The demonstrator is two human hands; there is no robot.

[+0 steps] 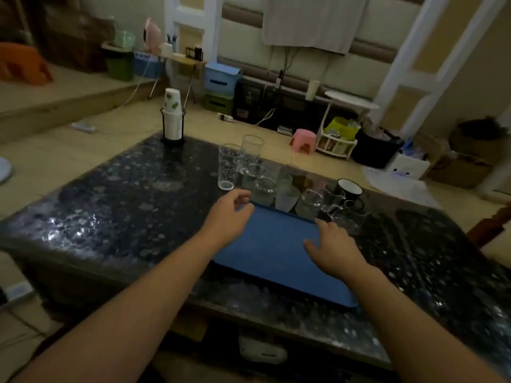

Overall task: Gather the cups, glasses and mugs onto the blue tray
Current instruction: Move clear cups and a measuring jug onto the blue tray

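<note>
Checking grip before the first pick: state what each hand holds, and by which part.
Nothing is held. The left hand hovers, loosely curled, at the blue tray's far corner; the right hand is open above it.

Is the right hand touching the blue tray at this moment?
Cannot tell. In the head view the right hand lies spread over the blue tray near its right edge, but contact or a gap beneath the fingers is not plainly visible.

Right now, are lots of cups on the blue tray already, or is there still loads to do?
Nothing is done yet: the blue tray is bare. Both hands hold nothing; the left hand hovers at its far corner, the right hand reaches over it. Still left: the tall glasses, the short glasses and the black mug, all on the table just beyond the tray. The paper cups stand stacked in a holder.
</note>
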